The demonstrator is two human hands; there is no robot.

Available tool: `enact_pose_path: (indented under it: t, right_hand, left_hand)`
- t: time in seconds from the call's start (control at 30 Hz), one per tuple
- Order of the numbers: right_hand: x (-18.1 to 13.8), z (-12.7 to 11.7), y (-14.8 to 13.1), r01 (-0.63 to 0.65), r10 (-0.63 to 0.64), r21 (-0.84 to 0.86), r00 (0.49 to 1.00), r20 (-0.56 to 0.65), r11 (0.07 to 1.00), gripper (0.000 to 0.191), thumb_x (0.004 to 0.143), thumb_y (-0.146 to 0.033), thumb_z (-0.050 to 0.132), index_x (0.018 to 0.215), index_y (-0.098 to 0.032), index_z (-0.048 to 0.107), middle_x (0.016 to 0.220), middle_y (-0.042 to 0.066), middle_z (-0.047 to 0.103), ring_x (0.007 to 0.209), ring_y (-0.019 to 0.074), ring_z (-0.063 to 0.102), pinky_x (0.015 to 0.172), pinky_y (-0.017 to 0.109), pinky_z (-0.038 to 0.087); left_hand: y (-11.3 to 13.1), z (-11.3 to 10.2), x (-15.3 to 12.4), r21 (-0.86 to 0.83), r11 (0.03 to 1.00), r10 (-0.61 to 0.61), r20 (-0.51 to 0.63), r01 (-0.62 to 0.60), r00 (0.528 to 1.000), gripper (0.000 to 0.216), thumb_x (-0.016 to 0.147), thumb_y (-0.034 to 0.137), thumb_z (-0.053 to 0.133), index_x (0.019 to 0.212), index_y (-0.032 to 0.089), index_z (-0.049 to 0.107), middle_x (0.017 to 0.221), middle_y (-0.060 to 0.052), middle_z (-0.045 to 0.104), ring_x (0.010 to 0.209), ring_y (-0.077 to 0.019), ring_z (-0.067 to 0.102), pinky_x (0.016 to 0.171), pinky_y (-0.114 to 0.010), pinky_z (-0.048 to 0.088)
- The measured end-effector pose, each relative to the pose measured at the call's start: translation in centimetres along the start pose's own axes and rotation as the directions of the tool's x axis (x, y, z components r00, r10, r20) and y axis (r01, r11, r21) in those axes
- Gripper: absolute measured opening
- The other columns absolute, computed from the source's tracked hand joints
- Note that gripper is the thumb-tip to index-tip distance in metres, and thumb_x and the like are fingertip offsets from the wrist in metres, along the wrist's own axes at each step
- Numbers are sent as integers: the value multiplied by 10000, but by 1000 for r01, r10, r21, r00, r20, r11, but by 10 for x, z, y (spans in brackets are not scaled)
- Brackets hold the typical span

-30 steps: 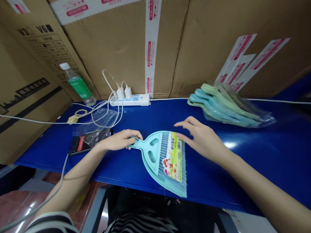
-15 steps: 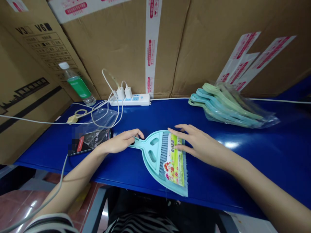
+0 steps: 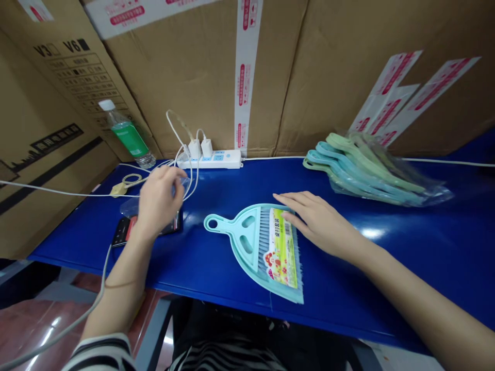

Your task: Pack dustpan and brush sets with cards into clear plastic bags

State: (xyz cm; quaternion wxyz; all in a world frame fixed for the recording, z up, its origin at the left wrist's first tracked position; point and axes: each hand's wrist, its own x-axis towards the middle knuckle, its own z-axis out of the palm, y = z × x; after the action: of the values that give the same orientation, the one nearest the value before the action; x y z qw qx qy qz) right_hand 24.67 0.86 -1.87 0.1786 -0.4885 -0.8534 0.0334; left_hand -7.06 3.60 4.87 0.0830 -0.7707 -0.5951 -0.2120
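A light-blue dustpan (image 3: 243,257) lies flat on the table, its handle pointing left. Nested in it is a small brush (image 3: 264,232) with blue-grey bristles and a printed card label (image 3: 284,252). My right hand (image 3: 319,221) rests at the far edge of the brush, fingers stretched, fingertips at the label. Away from the dustpan, my left hand (image 3: 158,198) is over the phone (image 3: 122,231), its fingers curled into a clear plastic bag (image 3: 129,207). Bits of the bag show on both sides of that hand; its fingertips are partly hidden.
Several green and blue dustpan sets (image 3: 367,170) in clear wrapping lie at the back right. A power strip (image 3: 216,159) with chargers and loose white cables stands behind my left hand. A water bottle (image 3: 131,139) leans against the cardboard (image 3: 193,77).
My left hand has let go of the dustpan handle and moved left and back onto the plastic bag, which has shifted and bunched. My right hand has stayed near the label.
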Motion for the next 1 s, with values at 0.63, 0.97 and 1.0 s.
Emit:
enact_pose_path:
  t: [0.63, 0.97, 1.0]
  right_hand:
    - [21, 7, 0, -114, 132, 311, 991, -37, 944, 242, 876, -255, 432, 681, -240, 575, 732, 56, 658, 726, 217, 613, 720, 357, 465]
    - [17, -5, 10, -172, 192, 368, 981, -19, 914, 232, 857, -287, 363, 706, -250, 535, 696, 41, 672, 650, 202, 628, 650, 322, 476]
    - [16, -8, 11, -168, 185, 375, 983, -12, 912, 251, 860, -298, 358, 725, -248, 564, 737, 49, 696, 687, 210, 645, 672, 330, 485]
  left_hand:
    - [-14, 3, 12, 510, 858, -334, 448, 70, 829, 308, 860, 255, 471, 978, 157, 738, 940, -189, 733, 938, -366, 690, 723, -383, 523]
    - [-2, 2, 10, 553, 829, -392, 464, 86, 795, 386, 872, 151, 374, 1064, 113, 707, 1050, -201, 725, 1044, -362, 679, 822, -396, 538]
    - [-2, 2, 9, 547, 833, -385, 468, 81, 795, 386, 881, 161, 375, 1098, 102, 689, 1061, -206, 721, 1047, -362, 678, 828, -399, 538]
